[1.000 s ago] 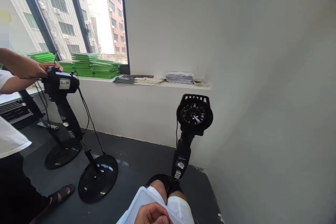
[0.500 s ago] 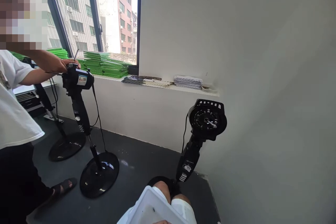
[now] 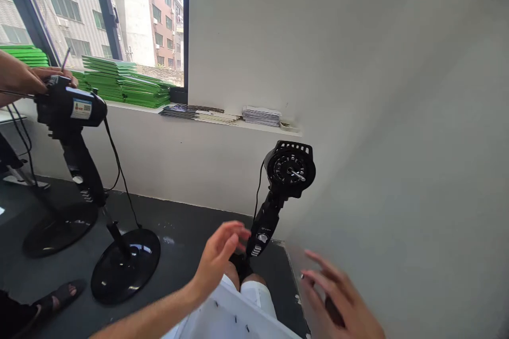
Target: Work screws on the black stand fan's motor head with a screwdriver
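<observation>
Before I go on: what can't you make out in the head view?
All in the head view:
Right hand: motion blur; grip unclear.
Fan base: hidden behind left hand and knee.
Tray: cut off by bottom edge.
Label on co-worker's fan: too small to read.

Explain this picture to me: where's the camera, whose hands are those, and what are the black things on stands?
The camera sits on a person's head, looking forward and down. Their left hand and right hand are raised, open and empty; the right one is blurred. Ahead stands a black fan stand, its motor bare, no blades. At far left another person's hand touches a second fan stand. Green stacks and papers lie on the window ledge.
</observation>
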{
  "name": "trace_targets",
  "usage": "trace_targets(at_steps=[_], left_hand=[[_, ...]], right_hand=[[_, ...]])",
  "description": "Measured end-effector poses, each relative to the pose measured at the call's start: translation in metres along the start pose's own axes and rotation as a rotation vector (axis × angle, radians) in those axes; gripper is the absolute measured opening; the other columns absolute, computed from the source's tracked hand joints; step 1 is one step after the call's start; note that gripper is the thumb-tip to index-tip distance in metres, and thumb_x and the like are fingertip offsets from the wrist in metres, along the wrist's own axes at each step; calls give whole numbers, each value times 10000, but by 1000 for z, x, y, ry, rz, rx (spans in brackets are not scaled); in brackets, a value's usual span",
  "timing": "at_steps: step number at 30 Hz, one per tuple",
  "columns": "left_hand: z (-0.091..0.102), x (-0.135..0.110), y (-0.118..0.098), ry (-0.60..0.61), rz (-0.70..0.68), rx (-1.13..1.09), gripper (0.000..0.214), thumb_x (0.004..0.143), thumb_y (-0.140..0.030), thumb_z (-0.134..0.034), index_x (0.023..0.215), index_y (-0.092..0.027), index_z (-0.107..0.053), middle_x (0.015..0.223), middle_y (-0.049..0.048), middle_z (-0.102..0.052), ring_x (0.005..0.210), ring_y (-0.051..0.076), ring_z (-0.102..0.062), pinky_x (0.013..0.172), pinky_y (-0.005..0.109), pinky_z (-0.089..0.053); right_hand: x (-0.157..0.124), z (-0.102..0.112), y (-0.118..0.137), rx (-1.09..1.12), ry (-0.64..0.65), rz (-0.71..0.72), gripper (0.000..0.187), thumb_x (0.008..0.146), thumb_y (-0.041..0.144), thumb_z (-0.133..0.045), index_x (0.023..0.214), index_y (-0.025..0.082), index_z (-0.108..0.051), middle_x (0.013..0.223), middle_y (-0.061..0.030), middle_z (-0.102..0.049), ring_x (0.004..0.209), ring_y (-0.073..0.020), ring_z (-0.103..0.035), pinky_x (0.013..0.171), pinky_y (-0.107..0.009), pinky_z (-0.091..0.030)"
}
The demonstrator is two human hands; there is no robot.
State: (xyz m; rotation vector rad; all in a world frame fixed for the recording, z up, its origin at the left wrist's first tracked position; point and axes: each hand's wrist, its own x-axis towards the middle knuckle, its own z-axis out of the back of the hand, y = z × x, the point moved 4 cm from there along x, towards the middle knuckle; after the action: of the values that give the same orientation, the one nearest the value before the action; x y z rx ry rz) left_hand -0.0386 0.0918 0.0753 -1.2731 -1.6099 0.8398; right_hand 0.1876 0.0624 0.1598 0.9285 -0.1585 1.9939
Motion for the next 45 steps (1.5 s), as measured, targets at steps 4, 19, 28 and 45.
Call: trace_targets(at_steps=[4,19,28,45], left_hand=[[-25,112,-61,8,-365,87,490,981,-542,-564,1324,-197,-518,1309,156,-666,1220,222,-635,1062,403,-499],[-89,228,-71,408,-443,568,416,1045,-343,-421,1438,-209,-429,1243,93,-691,1148,262,-673,1017,437,-534],[-92,243,-79,402,-432,706,463,1048,-393,-413,1462,-188,-432,1022,75,-738,992,272,-713,904,402,-554],[-96,249,-76,470,-468,642,372,1045,-313,-423,1313,-116,-591,1371,151,-651,1307,286,-594,1108,429,-482]], right_hand=[[97,35,3,-49,-124,130,158,994,311,-582,906,271,-707,1339,-48,-654,928,-149,-736,562,-225,-564],[243,-10,-20,-441,416,424,136,900,231,-641,879,264,-771,1503,15,-531,738,-94,-640,464,-221,-406],[252,-20,-40,-494,420,377,136,902,263,-638,878,254,-771,1500,15,-487,755,-84,-620,512,-230,-425],[253,-19,-26,-512,518,695,268,992,249,-518,858,204,-745,1517,-105,-510,1346,-289,-563,662,-279,-590]])
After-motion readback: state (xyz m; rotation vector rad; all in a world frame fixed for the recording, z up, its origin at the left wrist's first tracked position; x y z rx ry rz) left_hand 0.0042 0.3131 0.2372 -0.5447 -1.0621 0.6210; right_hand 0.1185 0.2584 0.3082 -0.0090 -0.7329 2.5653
